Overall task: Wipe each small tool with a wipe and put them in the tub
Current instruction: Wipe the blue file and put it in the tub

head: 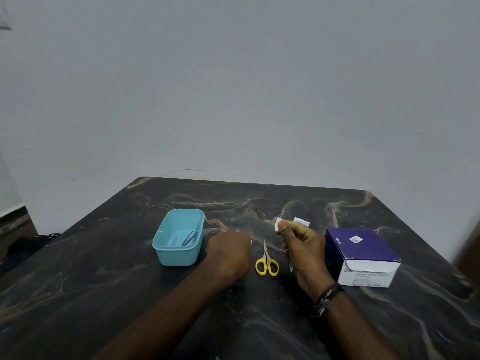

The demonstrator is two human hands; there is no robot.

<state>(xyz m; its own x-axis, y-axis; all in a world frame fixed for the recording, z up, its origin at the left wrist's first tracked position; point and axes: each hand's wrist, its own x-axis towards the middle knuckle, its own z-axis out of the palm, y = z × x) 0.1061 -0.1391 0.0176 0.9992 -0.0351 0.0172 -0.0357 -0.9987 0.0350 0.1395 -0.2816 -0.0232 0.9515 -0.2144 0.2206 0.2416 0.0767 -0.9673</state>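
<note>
The right hand (pixel 302 245) pinches a white wipe (pixel 279 224) under its thumb, with a thin metal tool (pixel 290 263) hanging below its curled fingers. The left hand (pixel 228 250) lies knuckles-up on the table (pixel 104 268); its fingers are hidden, so I cannot tell their state. Scissors (pixel 266 261) lie between the hands. The tub (pixel 179 237), left, holds tools.

Looking like a plain room at home, nothing lab-like going on: a dark marble-look table (pixel 259 307) sitting against a bare grey wall (pixel 233 87), swab box (pixel 363 258) lying on it.
</note>
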